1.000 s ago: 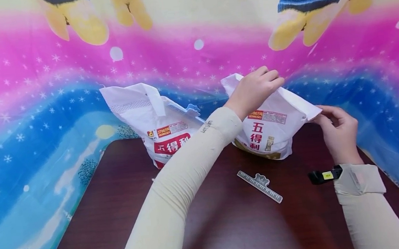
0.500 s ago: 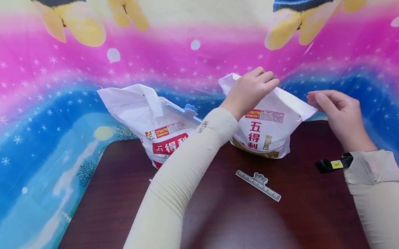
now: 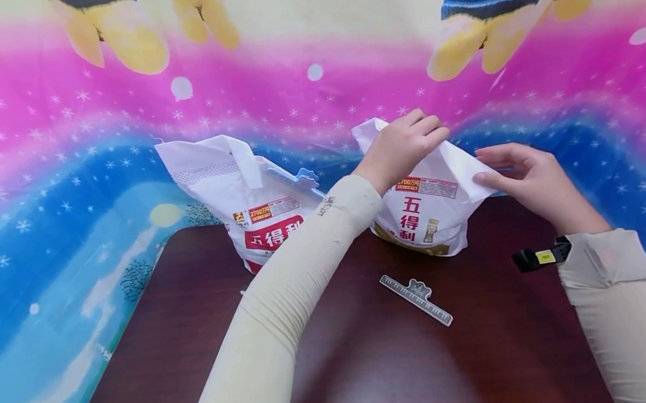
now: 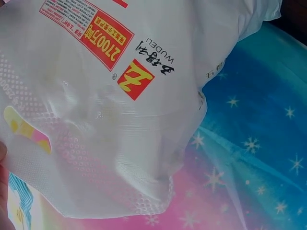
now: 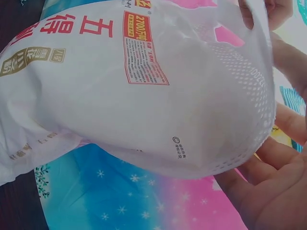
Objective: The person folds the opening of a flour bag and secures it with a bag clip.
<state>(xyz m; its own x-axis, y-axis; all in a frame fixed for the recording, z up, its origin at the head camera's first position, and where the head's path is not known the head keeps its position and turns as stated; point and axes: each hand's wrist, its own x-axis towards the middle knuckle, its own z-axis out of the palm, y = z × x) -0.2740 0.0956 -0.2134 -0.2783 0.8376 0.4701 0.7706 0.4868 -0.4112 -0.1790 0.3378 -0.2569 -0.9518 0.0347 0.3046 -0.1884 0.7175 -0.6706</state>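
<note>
A white flour bag (image 3: 432, 215) with red lettering stands on the right of the table in the head view. My left hand (image 3: 401, 145) grips its folded top edge, with the fingers curled over it. Only a sliver of that hand shows at the left edge of the left wrist view, beside the bag's cut-out handle. At the bag's upper right corner my right hand (image 3: 526, 179) is spread, thumb in front and fingers behind. The right wrist view shows these fingers (image 5: 273, 153) extended along the bag's edge.
A second white flour bag (image 3: 200, 163) stands to the left, with a light blue clip (image 3: 292, 175) across its top. A grey ruler-shaped clip (image 3: 416, 300) lies on the dark brown table (image 3: 337, 377). Behind the table hangs a colourful printed cloth (image 3: 292, 96).
My right hand has let go of the bag's right corner, pulled back to the right, and come back to it with fingers spread. My left hand keeps its grip.
</note>
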